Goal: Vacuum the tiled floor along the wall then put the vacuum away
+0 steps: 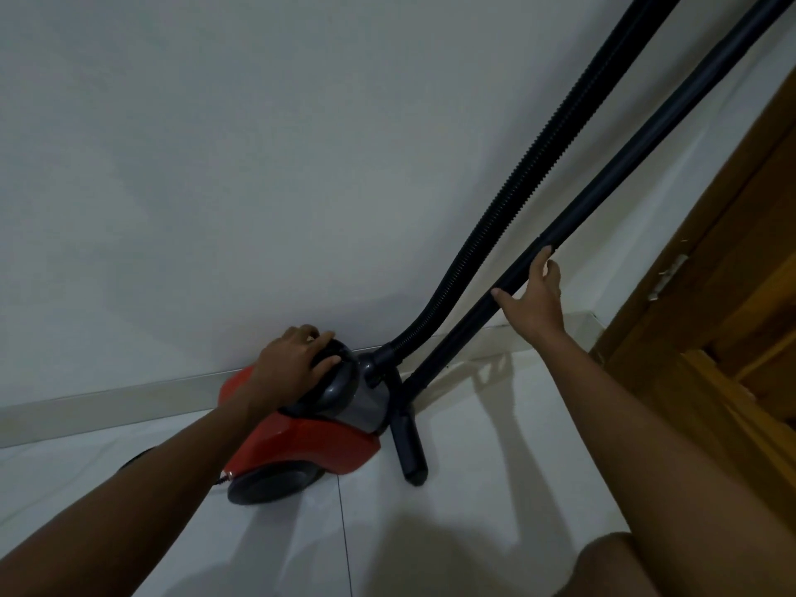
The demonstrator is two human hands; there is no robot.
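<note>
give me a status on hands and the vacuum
Left hand grips handle of red vacuum by wall. Right hand holds black wand, which leans upright. Floor head on tiles. Nothing blocking.

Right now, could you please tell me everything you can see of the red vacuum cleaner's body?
The vacuum body is a glossy red plastic canister with a grey top housing and a dark wheel on its near side. It sits on the white tiled floor against the skirting of the wall. A black ribbed hose rises from its front. The left hand grips its dark top handle; the right hand holds the wand, whose floor head stands beside it.
</note>
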